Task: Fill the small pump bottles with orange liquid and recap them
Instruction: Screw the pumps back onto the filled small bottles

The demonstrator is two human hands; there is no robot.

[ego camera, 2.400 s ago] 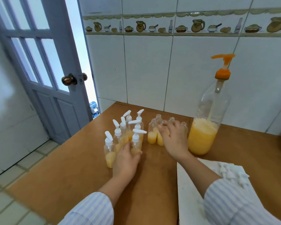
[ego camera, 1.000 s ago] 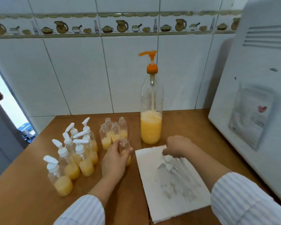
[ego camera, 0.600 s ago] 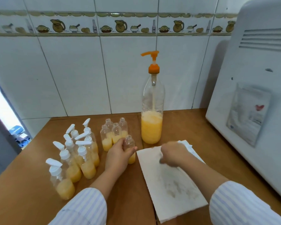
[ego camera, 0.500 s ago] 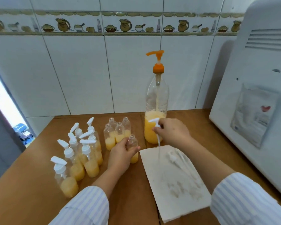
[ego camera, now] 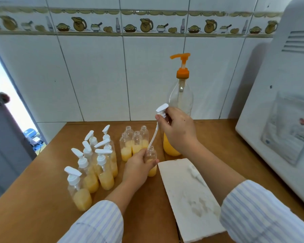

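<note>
My left hand (ego camera: 137,168) grips a small uncapped bottle (ego camera: 151,161) part-filled with orange liquid, standing on the wooden table. My right hand (ego camera: 178,129) pinches a white pump cap (ego camera: 162,109) above it, and the tip of its dip tube (ego camera: 154,137) reaches the bottle's mouth. Several capped small bottles (ego camera: 95,165) stand at the left. Uncapped part-filled bottles (ego camera: 133,142) stand behind my left hand. The big dispenser bottle (ego camera: 180,109) with the orange pump stands at the back.
A white cloth (ego camera: 188,195) lies on the table (ego camera: 42,216) at the right with another pump cap (ego camera: 194,171) on it. A white appliance (ego camera: 284,102) fills the right side. Tiled wall behind; an open door at the left.
My right hand picked a pump cap off the cloth and raised it over the bottle in my left hand. My left hand moved from the capped group to this uncapped bottle.
</note>
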